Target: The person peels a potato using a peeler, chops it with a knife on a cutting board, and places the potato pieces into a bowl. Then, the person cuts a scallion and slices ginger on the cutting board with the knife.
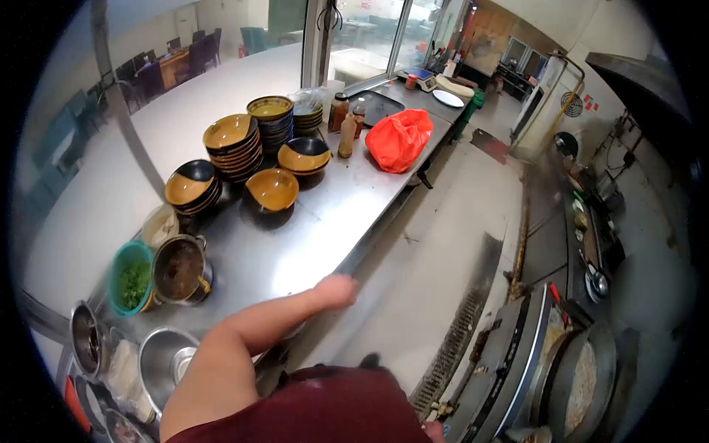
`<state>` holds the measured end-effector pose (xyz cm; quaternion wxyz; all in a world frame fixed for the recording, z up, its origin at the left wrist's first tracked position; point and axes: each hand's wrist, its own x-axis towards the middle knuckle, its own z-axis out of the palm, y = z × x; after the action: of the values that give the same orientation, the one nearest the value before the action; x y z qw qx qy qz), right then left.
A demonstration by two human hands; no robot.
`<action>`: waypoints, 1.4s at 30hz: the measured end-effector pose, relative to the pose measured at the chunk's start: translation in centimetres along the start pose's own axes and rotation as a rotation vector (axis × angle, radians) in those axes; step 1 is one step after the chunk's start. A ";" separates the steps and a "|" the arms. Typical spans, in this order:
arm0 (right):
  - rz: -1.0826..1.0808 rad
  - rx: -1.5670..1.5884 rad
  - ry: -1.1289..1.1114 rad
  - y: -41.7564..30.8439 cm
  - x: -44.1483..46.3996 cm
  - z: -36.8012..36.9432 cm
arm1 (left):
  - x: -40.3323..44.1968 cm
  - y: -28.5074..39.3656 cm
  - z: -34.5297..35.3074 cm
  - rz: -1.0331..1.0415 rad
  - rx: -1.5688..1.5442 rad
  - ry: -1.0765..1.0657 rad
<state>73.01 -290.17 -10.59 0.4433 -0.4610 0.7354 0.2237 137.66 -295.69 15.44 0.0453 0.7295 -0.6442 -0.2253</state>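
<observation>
My left hand [337,292] reaches past the front edge of the steel counter [325,229], over the aisle. It is smeared by motion, so its fingers do not show clearly. Only a sliver of my right hand [434,431] appears at the bottom edge, its fingers hidden. On the counter beyond the left hand sits a single brown bowl [272,190], with a black-and-tan bowl [304,155] behind it. Taller bowl stacks [233,146] stand further back. To the left of my arm are a metal pot of dark sauce [181,269] and a steel basin [159,362].
A green tub of chopped greens [133,277] stands at the counter's left edge. Sauce bottles [347,133] and a red plastic bag [399,140] are further along. A stove with a large wok [583,384] lines the right side, across the tiled aisle [428,244].
</observation>
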 end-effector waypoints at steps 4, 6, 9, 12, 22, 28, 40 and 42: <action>0.018 -0.046 -0.040 -8.4 3.4 -6.9 | 9.8 -7.2 -7.0 -0.176 0.055 0.195; -0.018 -0.068 -0.033 -13.3 6.1 -11.8 | 13.0 -11.5 -9.6 -0.266 0.079 0.349; -0.084 -0.046 0.007 -20.4 10.4 -19.4 | 15.2 -16.5 -14.7 -0.474 0.190 0.447; -0.228 0.066 0.075 -27.4 16.3 -27.2 | 16.3 -21.9 -19.6 -0.673 0.291 0.541; -0.489 0.033 0.523 -52.9 8.9 -36.8 | 20.7 -49.1 -29.3 -0.770 0.662 0.674; -0.451 -0.019 0.306 -54.2 9.4 -31.2 | 29.1 -40.2 -37.3 -0.914 0.414 0.375; -0.491 -0.162 0.254 -55.8 16.4 -32.6 | 42.1 -29.2 -39.7 -0.611 0.622 0.407; -0.485 -0.104 0.227 -57.0 15.0 -34.3 | 43.9 -26.1 -39.7 -0.530 0.661 0.423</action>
<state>104.97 -349.74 -1.56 0.3746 -0.6679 0.6360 0.0954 180.07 -342.43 29.81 -0.1182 0.8740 -0.4496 0.1416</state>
